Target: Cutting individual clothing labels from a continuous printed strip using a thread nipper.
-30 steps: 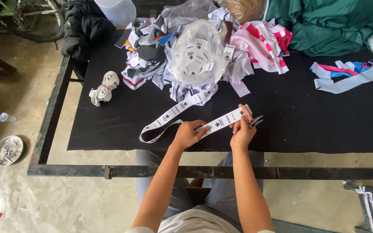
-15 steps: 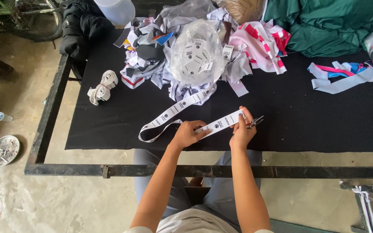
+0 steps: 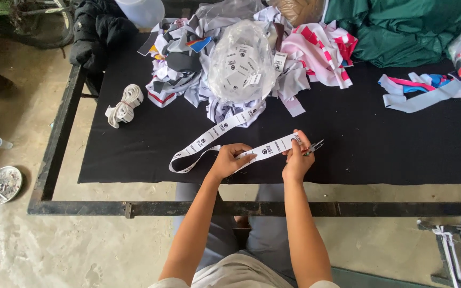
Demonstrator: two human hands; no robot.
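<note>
I note both hands grip the long white printed fabric label tape over the black cloth-covered surface: left hand pinching mid-strip, right hand holding its end (plus small snips). Most tape looks uncut.

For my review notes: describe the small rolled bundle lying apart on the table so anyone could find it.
On the black table cloth, look left of the big scrap pile, near the left edge. The cream-white coiled band bundle lies alone there, plain and tied, unlike the printed strips.
</note>
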